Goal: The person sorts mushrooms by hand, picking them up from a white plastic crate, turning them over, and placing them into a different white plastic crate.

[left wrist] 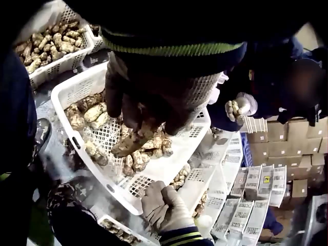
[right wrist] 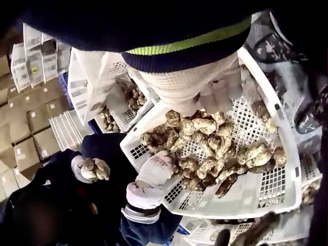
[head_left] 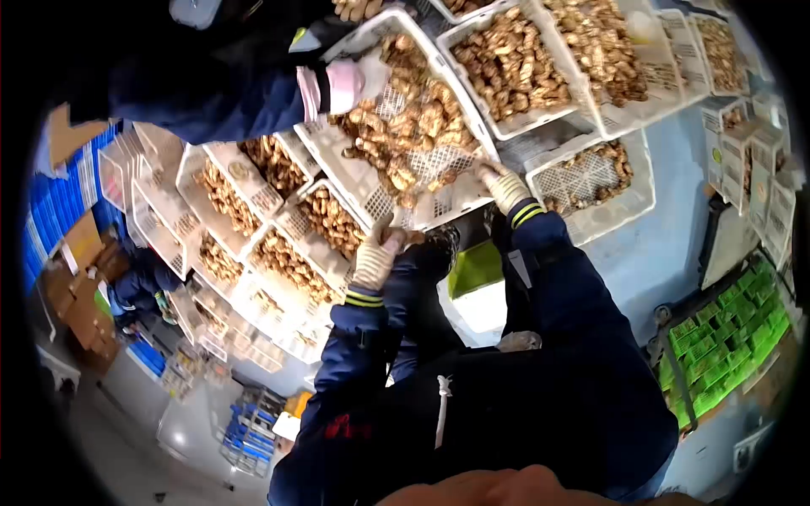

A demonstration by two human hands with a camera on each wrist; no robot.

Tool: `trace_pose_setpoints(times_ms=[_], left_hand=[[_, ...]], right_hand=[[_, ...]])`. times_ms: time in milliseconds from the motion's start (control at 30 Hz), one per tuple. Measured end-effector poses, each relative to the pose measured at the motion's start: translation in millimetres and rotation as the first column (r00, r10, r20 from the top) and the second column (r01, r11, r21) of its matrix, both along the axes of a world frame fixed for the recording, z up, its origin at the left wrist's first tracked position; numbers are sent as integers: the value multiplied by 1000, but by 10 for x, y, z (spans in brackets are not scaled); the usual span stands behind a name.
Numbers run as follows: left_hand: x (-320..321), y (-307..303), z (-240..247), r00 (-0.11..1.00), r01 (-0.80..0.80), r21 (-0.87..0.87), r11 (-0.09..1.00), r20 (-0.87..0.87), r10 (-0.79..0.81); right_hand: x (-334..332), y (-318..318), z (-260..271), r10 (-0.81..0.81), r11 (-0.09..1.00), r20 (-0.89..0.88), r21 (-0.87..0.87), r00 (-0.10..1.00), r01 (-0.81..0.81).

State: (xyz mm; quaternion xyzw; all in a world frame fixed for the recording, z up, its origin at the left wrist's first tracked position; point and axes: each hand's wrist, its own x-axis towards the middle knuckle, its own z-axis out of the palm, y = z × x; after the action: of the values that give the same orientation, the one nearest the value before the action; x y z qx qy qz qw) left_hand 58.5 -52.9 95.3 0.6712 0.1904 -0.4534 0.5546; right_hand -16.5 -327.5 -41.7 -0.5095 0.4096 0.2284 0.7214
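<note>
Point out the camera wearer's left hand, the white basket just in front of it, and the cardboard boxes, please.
Left hand point(head_left: 380, 251): head view, middle of the gloved hand.
White basket point(right wrist: 225, 206): right wrist view, a bare inner side wall.
Cardboard boxes point(left wrist: 297, 146): left wrist view, the side of one box.

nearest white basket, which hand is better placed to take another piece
Right hand, probably: it is at the rim of the basket near loose pieces, apparently empty, while the left hand grips a brown piece.
</note>
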Motion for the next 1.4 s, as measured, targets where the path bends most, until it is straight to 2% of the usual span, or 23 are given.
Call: trace_pose_setpoints(times_ms=[67,100,200,233,267,367,467,533,633,733,800,833,900,967,1000,1100,1133,1167,1200,1267,1333,1367,1400], left_hand=[[-9,77,-255,999,-35,3,999,1,35],[-66,146,-440,997,-76,7,997,-4,76],[-247,224,-858,955,-294,-136,946,-87,284],[-273,173,-956,926,-375,-272,886,-70,370],[-344,135,-1035,914,-406,-127,905,-72,399],[-388,119,-1277,869,-495,-240,835,-144,474],[-183,30,-1209,901,-423,-248,872,-13,433],[-194,65,-1325,897,-400,-422,814,0,441],[-312,102,-1341,920,-291,-474,831,101,379],[-427,103,-1422,863,-362,-670,649,22,504],[-607,95,-1439,825,-335,-633,697,160,542],[-694,83,-1299,850,-352,-617,703,104,517],[-940,-5,-1148,847,-432,-569,700,9,531],[-1132,1,-1070,863,-359,-647,673,44,503],[-1219,-1,-1084,868,-333,-698,634,36,495],[-1350,-22,-852,878,-371,-674,639,-32,477],[-1374,-47,-930,849,-412,-733,542,-93,520],[-1338,-31,-1117,893,-348,-773,530,-101,439],[-1317,-10,-1261,928,-288,-809,512,-105,356],[-1679,-42,-581,940,-287,-807,517,-132,316],[-1763,3,-728,911,-403,-711,577,-251,327],[-1784,60,-731,919,-385,-813,437,-296,259],[-1783,101,-693,942,-320,-847,424,-237,236]], right_hand=[[62,156,-148,-114,990,57,88,992,109],[79,200,-240,-23,997,108,71,994,16],[227,489,-179,-129,955,0,270,992,124],[367,464,-167,225,946,-95,260,970,-194],[382,493,-249,414,854,311,191,856,-483],[682,480,118,736,636,364,-79,571,-768],[703,569,72,942,333,205,-473,265,-816],[663,661,-29,944,319,246,-522,219,-791],[625,758,68,939,339,277,-635,205,-695],[540,776,-135,934,350,349,-859,74,-374],[357,703,13,772,628,520,-539,365,-561],[252,658,203,635,754,556,-293,537,-588],[105,628,408,522,823,589,-158,617,-546],[-149,712,411,157,903,479,283,864,-322],[-395,825,889,48,930,406,314,912,-189],[-681,857,715,137,857,384,416,913,-304],[-745,880,703,212,805,372,458,904,-377],[-836,970,659,94,806,394,509,914,-303],[-884,1049,659,108,821,356,494,928,-285],[-910,1154,636,132,852,279,459,951,-252],[-1012,1209,475,196,836,381,417,904,-357],[-1080,1266,449,200,866,384,361,901,-346],[-1118,1302,423,205,892,386,305,899,-334]])
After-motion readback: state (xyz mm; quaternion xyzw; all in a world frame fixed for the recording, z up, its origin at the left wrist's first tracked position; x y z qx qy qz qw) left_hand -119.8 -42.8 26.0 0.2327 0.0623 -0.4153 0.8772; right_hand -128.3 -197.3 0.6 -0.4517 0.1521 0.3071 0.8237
